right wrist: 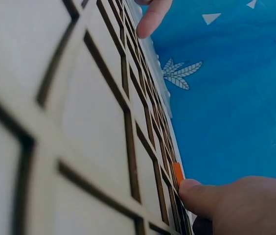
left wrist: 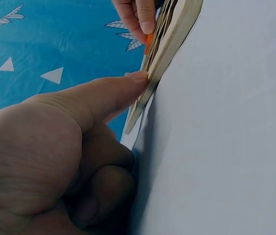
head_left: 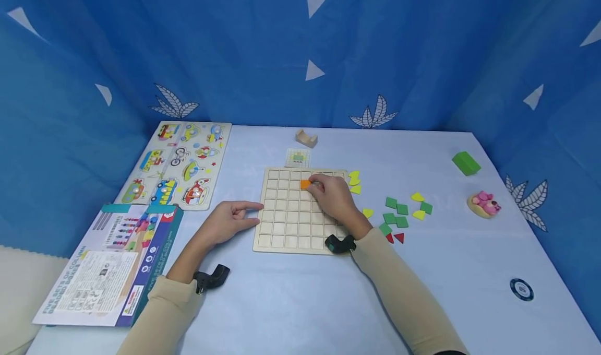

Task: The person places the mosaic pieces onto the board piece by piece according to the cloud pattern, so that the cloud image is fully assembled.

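A wooden grid board [head_left: 284, 228] lies flat on the table, its square cells framed by raised ridges. Near its far edge my right hand [head_left: 334, 196] pinches an orange tile [head_left: 305, 184] between thumb and fingertips, right at the cells. From the right wrist, the thumb [right wrist: 196, 193] shows against the orange tile's edge [right wrist: 178, 171]. My left hand [head_left: 225, 222] is at the board's left side, index finger and thumb stretched out to the rim. In the left wrist view a fingertip [left wrist: 140, 75] meets the board's side [left wrist: 170, 46], with other fingers bent beneath.
Green squares [head_left: 402, 209], yellow pieces [head_left: 354, 180] and red triangles [head_left: 399, 237] lie right of the board. Beyond it are a pattern card [head_left: 298, 157] and a wooden holder [head_left: 306, 138]. A vehicle puzzle [head_left: 180, 162] and a boxed game [head_left: 108, 271] occupy the left.
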### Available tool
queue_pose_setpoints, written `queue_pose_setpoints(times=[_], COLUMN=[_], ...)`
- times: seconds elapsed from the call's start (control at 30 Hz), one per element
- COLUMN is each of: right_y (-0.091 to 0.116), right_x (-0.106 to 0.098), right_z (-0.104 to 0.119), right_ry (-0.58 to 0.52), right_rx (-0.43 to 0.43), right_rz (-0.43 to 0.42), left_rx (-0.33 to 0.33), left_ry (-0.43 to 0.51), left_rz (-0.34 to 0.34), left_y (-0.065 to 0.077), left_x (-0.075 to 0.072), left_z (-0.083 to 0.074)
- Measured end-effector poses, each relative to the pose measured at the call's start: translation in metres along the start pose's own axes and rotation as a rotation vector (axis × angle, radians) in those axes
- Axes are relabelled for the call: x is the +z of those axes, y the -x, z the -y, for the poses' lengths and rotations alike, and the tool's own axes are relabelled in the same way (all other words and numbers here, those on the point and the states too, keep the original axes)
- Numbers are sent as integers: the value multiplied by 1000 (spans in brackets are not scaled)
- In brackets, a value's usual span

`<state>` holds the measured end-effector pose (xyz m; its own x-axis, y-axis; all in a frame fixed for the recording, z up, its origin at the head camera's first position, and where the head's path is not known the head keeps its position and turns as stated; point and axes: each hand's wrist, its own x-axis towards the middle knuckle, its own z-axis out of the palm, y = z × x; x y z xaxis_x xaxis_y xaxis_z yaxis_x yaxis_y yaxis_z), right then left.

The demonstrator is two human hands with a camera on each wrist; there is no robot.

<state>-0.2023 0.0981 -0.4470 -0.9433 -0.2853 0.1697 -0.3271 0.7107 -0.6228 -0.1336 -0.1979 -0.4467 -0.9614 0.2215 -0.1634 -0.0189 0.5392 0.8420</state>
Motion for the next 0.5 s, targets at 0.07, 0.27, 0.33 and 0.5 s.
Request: queue_pose_setpoints(times=[0.07,0.27,0.33,0.5], right_y=[2,2,2,3], right_x=[1,2,2,3], right_z=[0,2,1,0], right_ry=[15,24,26,23], right_rx=[-9,-13,-8,-5], right_rz=[-9,-22,-23,-31], left_rx=[-1,0,4,3], left_ry=[-5,-3,-6,-7], left_rz=[3,4,5,8], left_y=[1,2,1,1], left_x=[0,0,0,0], left_z=[-1,-1,0,1])
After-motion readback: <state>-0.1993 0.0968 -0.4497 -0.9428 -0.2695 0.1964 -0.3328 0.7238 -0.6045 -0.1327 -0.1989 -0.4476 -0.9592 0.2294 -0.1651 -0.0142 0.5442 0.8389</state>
